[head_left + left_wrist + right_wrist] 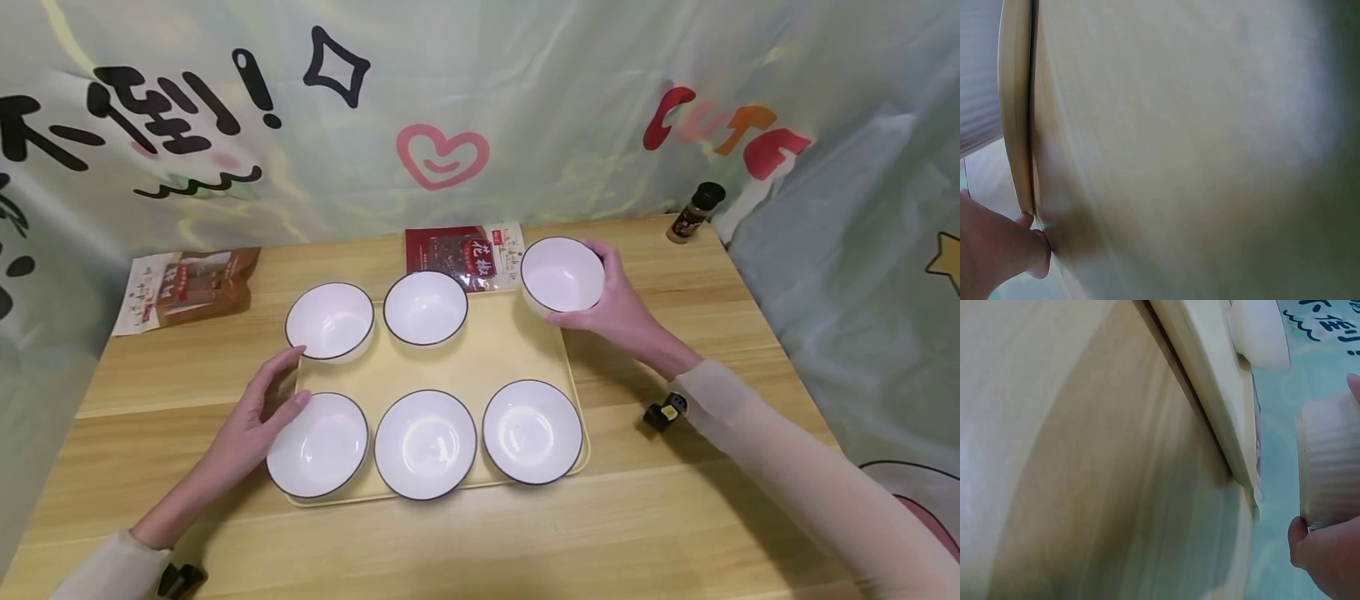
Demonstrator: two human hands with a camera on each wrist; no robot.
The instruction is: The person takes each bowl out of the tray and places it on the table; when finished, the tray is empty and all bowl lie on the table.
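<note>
My right hand (626, 312) grips a white ribbed bowl (562, 275) with a dark rim, fingers and thumb round its side. This bowl is raised beyond the tray's edge in the right wrist view (1332, 462). A pale yellow tray (487, 354) carries several matching bowls. Three stand along its near side: left (318, 450), middle (425, 446) and right (532, 433). Two more stand at the back, left (330, 321) and middle (425, 308). At the tray's left edge, my left hand (243, 429) has thumb and forefinger spread, fingertips right by the two left bowls.
A red spice packet (453, 254) lies behind the tray, partly overlapped by bowls. Another brown and white packet (187, 287) lies at back left. A black-capped spice jar (693, 212) stands at the table's (675, 517) back right corner. A printed cloth (562, 108) hangs behind.
</note>
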